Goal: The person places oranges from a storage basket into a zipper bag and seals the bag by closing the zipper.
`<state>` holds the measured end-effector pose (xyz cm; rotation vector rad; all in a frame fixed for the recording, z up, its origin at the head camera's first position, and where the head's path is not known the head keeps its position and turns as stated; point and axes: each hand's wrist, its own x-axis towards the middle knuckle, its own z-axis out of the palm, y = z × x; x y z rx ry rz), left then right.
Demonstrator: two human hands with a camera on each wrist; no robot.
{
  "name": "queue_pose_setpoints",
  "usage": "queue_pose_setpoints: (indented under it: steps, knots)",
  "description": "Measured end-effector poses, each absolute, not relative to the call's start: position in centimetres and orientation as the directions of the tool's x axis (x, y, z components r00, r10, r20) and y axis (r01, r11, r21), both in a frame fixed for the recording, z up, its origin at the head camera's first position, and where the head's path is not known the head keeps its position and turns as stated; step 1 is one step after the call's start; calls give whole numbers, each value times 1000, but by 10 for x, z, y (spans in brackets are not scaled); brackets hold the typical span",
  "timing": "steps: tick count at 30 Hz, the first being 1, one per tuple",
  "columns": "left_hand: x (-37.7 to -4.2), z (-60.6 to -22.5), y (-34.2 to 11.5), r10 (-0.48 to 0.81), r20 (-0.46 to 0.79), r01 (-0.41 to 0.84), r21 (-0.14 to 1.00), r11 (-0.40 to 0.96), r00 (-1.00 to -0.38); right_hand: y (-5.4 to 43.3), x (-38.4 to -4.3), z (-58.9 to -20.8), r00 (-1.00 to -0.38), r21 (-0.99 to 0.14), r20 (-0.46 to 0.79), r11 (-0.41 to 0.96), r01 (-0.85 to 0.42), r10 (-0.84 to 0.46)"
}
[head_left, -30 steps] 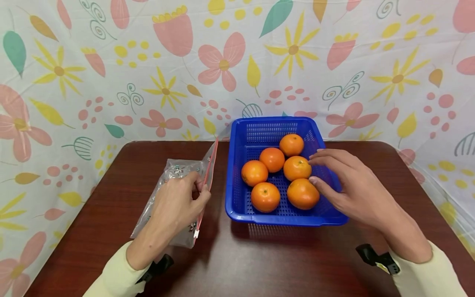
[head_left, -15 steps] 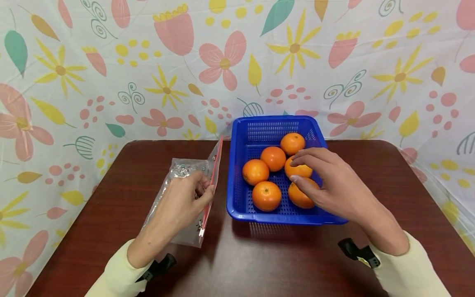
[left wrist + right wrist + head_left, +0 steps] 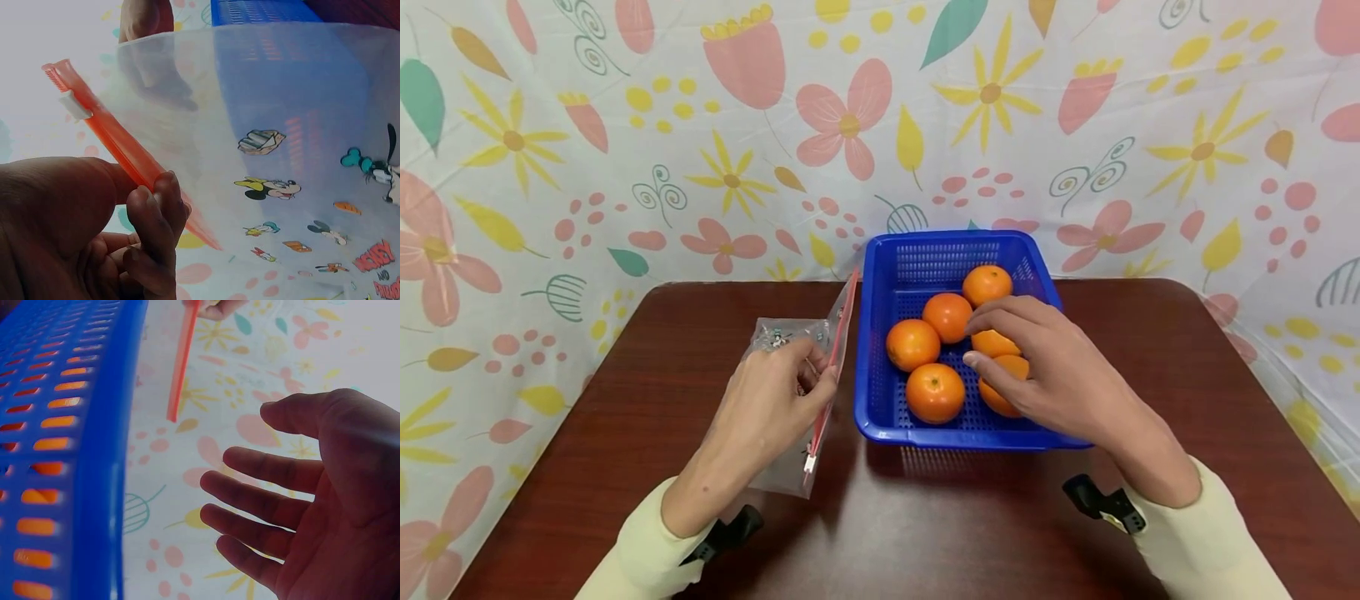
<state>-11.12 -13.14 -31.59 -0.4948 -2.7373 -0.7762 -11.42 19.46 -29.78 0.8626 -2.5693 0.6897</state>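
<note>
My left hand (image 3: 775,400) pinches the red zip edge of a clear zip bag (image 3: 782,479) left of the basket. Cartoon figures are printed on the bag's film (image 3: 300,150), and a white slider (image 3: 75,105) sits near one end of the red zip. Over the right side of a blue plastic basket (image 3: 880,429) hovers my right hand (image 3: 1060,367), its fingers spread and slightly bent around nothing. Beneath it, two oranges (image 3: 996,342) are partly covered by the fingers. Several more oranges (image 3: 935,393) lie uncovered in the basket.
The dark brown wooden table (image 3: 925,525) carries both basket and bag. Behind it hangs a white cloth (image 3: 700,125) printed with flowers and leaves. The basket's raised rim stands between the bag and the oranges.
My right hand has moved left over the basket, from its right rim to above the right-hand oranges. My left hand has shifted the bag slightly right, closer to the basket.
</note>
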Motion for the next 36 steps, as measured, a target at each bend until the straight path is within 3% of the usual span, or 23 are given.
queue_pose_setpoints:
  steps: [14, 24, 36]
  knots:
    - [-108, -308, -120, 245, 313, 375, 480, 793, -918, 173, -120, -292, -750, -386, 457, 653, -652, -478]
    - [-108, -299, -110, 255, 302, 379, 491, 785, -919, 155, -121, -285, -693, -391, 531, 585, -711, -488]
    - [-108, -297, -101, 294, 316, 422, 499, 757, -902, 129, -119, -272, -773, -536, 458, 558, -634, -438]
